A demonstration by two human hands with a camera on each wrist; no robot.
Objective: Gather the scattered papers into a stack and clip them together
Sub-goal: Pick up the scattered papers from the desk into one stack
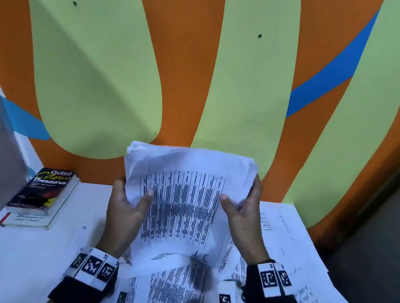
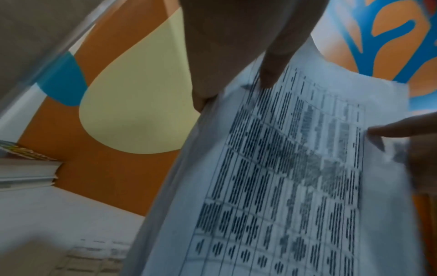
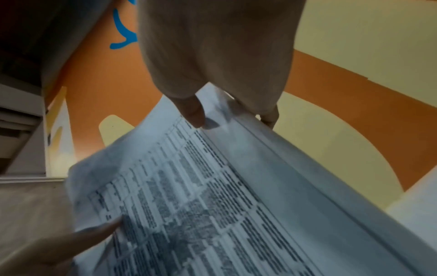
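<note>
I hold the stack of papers (image 1: 182, 201) up over the table (image 1: 17, 253), tilted, its long axis running away from me, printed face toward me; more loose sheets (image 1: 294, 259) lie beneath and to the right; two books (image 1: 40, 196) sit far left; my left hand (image 1: 126, 207) and right hand (image 1: 243, 216) pinch its side edges, thumbs in front.

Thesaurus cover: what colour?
Thesaurus: black, with white and yellow title lettering. Head view shows it best.
</note>
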